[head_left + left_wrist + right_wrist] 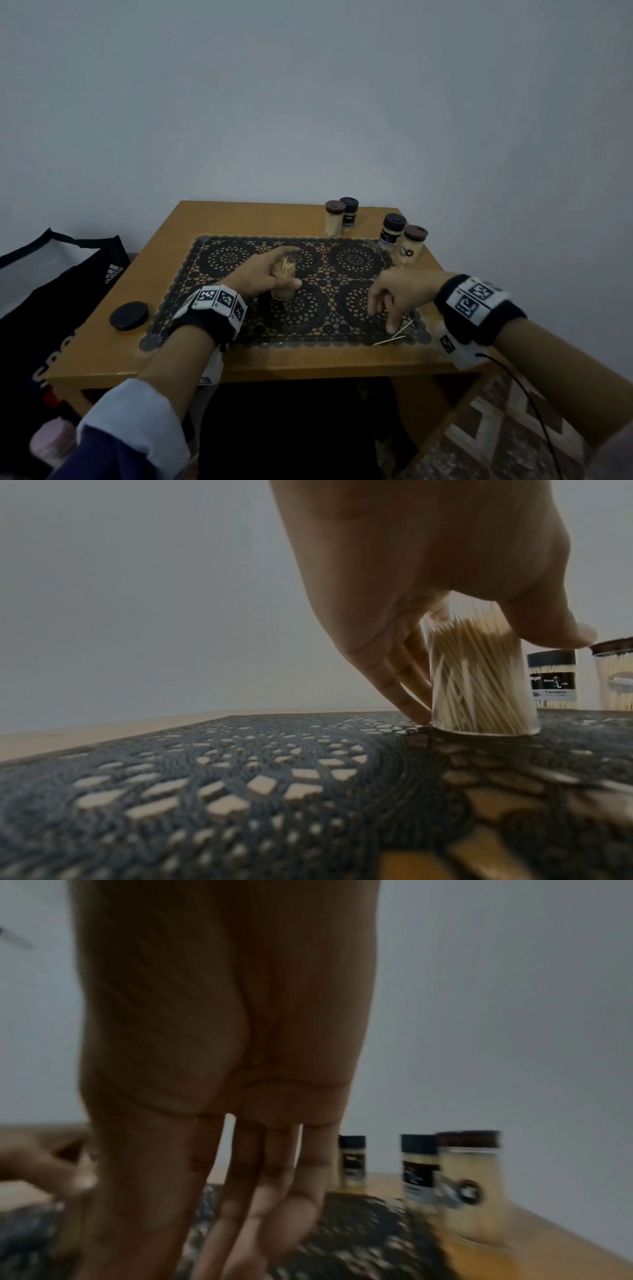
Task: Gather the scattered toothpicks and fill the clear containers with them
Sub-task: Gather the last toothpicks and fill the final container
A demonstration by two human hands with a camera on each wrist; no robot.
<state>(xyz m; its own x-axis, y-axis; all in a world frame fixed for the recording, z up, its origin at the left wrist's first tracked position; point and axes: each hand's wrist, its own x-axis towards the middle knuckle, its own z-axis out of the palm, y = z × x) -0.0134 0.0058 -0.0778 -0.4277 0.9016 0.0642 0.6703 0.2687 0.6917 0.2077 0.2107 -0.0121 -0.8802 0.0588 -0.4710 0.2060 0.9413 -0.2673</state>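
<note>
On mat (346, 274), left hand (263, 274) grips upright open jar (479, 680), right hand (394, 294) loose-fingered, empty, just above two toothpicks (394, 337).

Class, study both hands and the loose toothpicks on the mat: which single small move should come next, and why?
Probably the right hand should pinch the loose toothpicks lying just below its fingertips at the mat's near edge. It hangs open, while the left hand holds the open container upright, ready to receive them.
</note>
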